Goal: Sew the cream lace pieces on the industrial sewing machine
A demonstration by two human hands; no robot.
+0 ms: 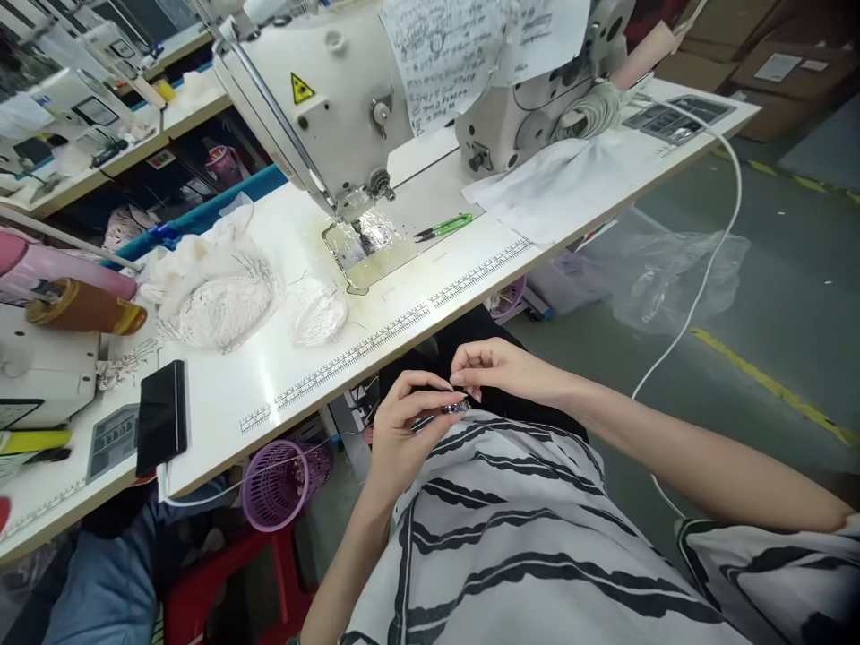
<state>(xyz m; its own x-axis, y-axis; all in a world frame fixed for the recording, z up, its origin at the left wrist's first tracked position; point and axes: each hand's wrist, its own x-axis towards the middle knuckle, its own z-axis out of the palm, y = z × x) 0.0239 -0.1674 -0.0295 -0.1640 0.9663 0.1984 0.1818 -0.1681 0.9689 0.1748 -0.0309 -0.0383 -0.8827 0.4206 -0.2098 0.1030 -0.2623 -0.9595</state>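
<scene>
A small metal part is pinched between the closed left hand and right hand, below the surface's front edge; threading seems underway, calling for steady fingertips.

Sewing machine upper centre, green snips beside its plate. White lace heaps left. My phone lower left; purple basket beneath table.

White worktable, grey floor, cardboard boxes
</scene>
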